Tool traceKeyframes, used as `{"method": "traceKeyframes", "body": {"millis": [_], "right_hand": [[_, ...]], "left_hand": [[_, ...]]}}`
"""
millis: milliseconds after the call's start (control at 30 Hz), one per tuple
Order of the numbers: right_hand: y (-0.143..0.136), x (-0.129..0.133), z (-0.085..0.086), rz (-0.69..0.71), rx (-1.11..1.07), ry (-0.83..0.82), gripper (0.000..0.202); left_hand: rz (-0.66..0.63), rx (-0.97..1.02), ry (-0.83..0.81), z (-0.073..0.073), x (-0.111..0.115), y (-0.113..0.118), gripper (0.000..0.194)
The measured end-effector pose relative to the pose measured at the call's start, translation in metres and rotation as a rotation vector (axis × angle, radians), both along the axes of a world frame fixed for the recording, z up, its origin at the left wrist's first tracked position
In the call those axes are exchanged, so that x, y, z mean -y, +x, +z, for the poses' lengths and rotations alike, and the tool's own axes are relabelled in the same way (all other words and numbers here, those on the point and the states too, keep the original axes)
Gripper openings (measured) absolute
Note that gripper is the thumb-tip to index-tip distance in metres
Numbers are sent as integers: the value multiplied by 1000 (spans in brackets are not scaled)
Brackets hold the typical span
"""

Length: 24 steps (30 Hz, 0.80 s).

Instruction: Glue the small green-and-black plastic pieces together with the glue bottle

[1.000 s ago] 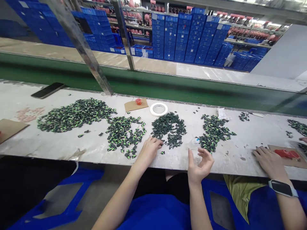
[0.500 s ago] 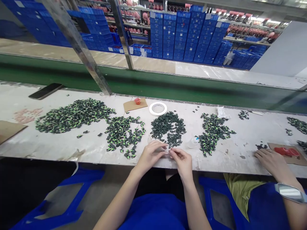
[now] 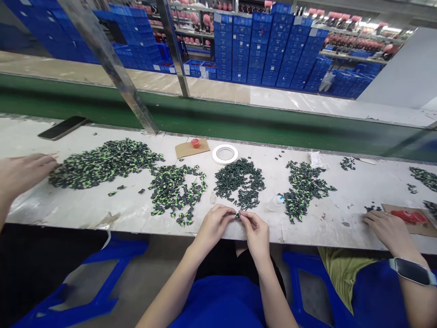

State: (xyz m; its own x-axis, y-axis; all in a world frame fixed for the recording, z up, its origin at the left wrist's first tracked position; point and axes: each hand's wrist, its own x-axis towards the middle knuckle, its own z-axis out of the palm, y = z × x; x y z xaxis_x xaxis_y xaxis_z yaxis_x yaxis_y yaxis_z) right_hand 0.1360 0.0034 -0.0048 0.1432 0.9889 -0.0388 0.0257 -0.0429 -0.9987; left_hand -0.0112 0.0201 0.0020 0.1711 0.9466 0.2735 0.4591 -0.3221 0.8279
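Observation:
My left hand (image 3: 215, 223) is closed in a pinch at the front of the white table. Its fingertips meet those of my right hand (image 3: 255, 228), also pinching. Between them shows a small black-and-green piece (image 3: 236, 215), too small to make out further. Just beyond lies a pile of small dark green pieces (image 3: 235, 178). To the left of my hands spreads a pile of black pieces with bright green parts (image 3: 167, 189). On the right are a similar pile (image 3: 300, 193) and a small clear bottle (image 3: 275, 202) with a blue tip.
A white tape roll (image 3: 225, 155) lies behind the dark pile, beside cardboard (image 3: 184, 149) bearing a red cup (image 3: 195, 143). A larger pile (image 3: 109, 161) and a phone (image 3: 63, 128) are leftward. Co-workers' hands reach in at left (image 3: 23, 175) and right (image 3: 387, 228). A metal post (image 3: 112, 68) rises behind.
My fingertips have come closer together, and a black-and-green piece now shows between them. A co-worker's hand has entered at the left, beside the large pile.

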Motion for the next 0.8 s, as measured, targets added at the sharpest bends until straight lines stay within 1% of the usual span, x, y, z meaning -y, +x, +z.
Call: {"method": "traceKeyframes", "body": {"millis": [133, 267, 467, 600, 700, 800], "right_hand": [[0, 1, 1, 13, -31, 3, 19], [1, 2, 2, 12, -21, 32, 19], [2, 5, 3, -5, 67, 186, 15], [3, 5, 4, -6, 126, 265, 13], [7, 4, 8, 20, 151, 262, 12], [16, 2, 14, 93, 140, 235, 24]], "left_hand": [[-27, 42, -2, 4, 3, 2, 18], [4, 139, -47, 4, 6, 4, 15], [80, 302, -152, 5, 9, 13, 13], [109, 327, -181, 8, 11, 15, 13], [103, 327, -182, 11, 11, 15, 12], [59, 305, -183, 14, 10, 13, 11]]}}
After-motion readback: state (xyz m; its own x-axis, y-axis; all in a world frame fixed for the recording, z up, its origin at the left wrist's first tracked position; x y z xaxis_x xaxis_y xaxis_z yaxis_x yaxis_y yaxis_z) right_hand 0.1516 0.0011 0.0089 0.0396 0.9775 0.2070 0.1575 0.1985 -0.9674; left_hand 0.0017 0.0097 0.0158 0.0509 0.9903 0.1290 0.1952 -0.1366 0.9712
